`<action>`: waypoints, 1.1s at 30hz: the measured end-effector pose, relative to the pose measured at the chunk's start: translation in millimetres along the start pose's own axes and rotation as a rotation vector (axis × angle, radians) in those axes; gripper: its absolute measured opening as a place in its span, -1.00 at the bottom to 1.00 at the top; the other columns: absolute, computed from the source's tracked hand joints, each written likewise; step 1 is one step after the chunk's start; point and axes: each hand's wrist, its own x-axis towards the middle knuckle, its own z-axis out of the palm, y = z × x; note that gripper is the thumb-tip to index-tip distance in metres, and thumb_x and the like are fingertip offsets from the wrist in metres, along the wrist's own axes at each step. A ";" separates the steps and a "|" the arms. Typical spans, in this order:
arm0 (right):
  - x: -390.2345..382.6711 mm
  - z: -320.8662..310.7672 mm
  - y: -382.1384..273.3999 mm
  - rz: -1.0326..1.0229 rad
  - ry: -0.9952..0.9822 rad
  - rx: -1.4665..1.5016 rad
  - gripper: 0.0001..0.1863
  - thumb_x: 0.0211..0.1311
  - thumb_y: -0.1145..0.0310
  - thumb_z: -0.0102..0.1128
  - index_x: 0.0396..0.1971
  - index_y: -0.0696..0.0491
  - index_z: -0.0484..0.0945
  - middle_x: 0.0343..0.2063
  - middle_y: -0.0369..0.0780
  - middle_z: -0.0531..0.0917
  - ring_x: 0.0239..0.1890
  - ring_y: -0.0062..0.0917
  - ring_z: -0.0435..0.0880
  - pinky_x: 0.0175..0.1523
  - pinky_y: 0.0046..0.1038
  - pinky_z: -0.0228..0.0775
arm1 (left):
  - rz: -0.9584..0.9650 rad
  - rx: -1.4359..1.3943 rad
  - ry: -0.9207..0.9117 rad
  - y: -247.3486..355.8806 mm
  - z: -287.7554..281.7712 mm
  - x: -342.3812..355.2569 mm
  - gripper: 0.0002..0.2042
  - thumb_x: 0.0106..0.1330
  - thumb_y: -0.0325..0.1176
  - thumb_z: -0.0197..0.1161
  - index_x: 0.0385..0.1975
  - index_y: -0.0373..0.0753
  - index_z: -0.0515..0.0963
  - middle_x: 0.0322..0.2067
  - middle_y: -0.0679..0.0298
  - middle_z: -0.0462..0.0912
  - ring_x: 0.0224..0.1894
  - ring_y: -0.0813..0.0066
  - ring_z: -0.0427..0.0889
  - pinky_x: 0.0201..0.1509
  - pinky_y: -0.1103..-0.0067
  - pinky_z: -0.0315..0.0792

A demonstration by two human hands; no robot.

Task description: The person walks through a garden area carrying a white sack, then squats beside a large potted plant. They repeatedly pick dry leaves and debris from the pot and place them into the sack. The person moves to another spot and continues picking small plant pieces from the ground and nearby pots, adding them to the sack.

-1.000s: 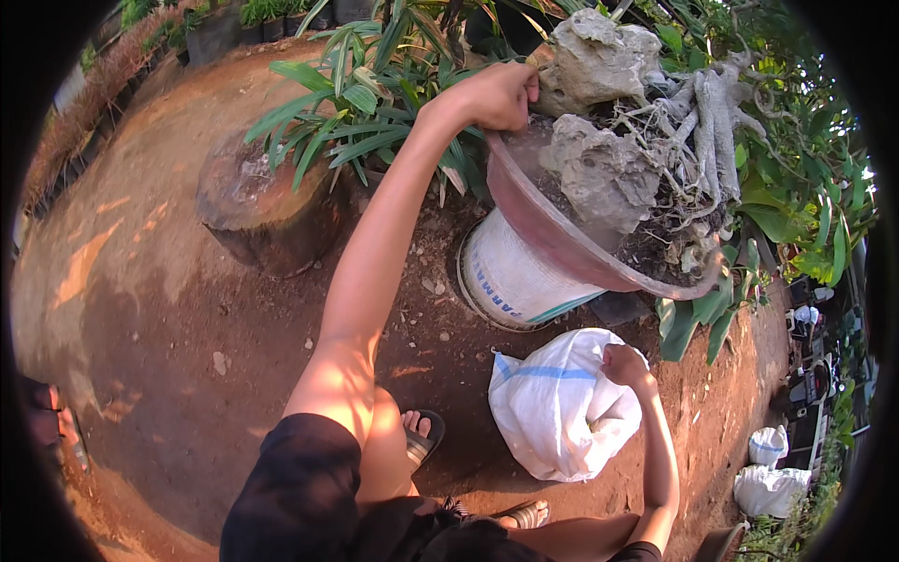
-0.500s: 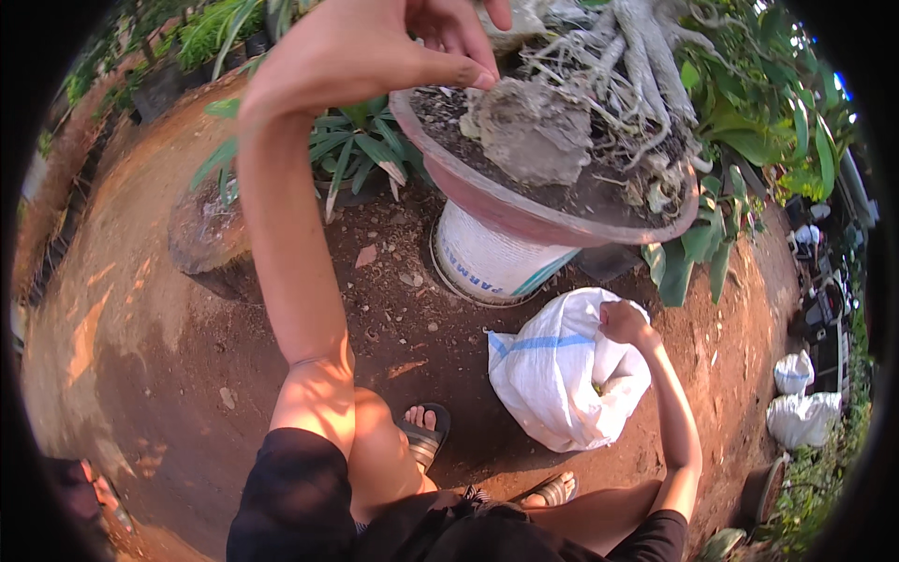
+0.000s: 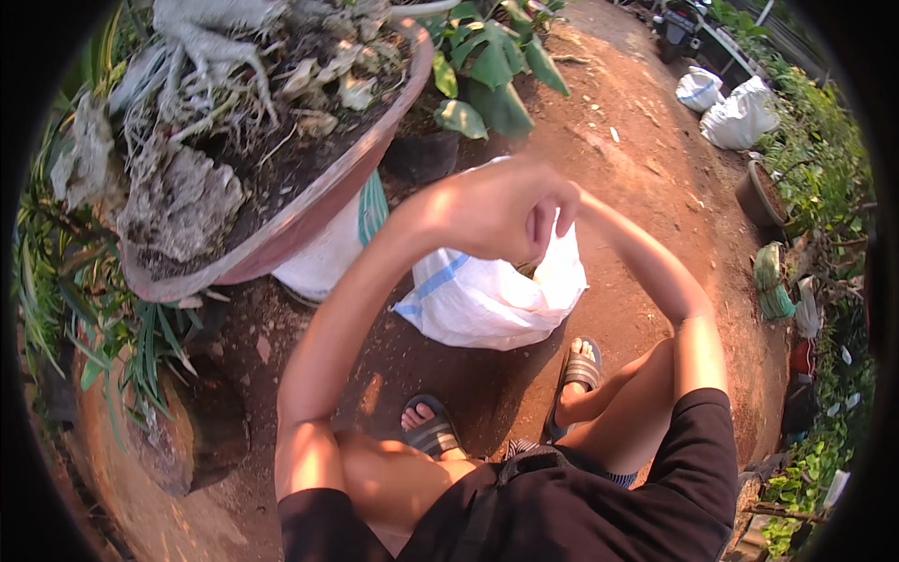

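My left hand (image 3: pixel 506 211) is over the white woven sack (image 3: pixel 473 309) with a blue stripe, its fingers curled and slightly blurred; what they hold, if anything, is hidden. My right hand (image 3: pixel 552 187) reaches in from the right at the sack's mouth, largely hidden behind the left, so its fingers are unclear. At upper left, a wide reddish pot (image 3: pixel 387 131) holds soil, a rough grey rock (image 3: pixel 178 206) and gnarled pale roots (image 3: pixel 201 51). It stands on a white bucket (image 3: pixel 314 253) with a teal band.
A wooden stump (image 3: pixel 164 450) and strappy plants (image 3: pixel 150 356) sit at lower left. Leafy plants (image 3: pixel 496 66) grow behind the pot. At upper right are more white sacks (image 3: pixel 740 117), a parked motorbike (image 3: pixel 676 28) and a planter (image 3: pixel 760 192) along a green border. Reddish dirt forms the ground.
My view has turned rightward, putting the pot at upper left. My left hand has left the pot's rim and come over the sack beside my right hand, which stayed at the sack.
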 end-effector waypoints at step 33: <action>0.0 -9.6 -28.1 -0.173 0.208 -0.418 -0.80 -0.03 0.49 0.31 -0.35 0.16 0.57 -0.50 -0.17 0.65 -0.41 -0.34 0.67 -0.29 -0.31 0.51 | -0.387 0.264 -0.284 -183.9 165.0 70.5 -0.71 0.20 -0.16 0.38 -0.31 -0.28 0.61 -0.24 0.04 0.69 -0.07 0.12 0.65 0.05 0.32 0.50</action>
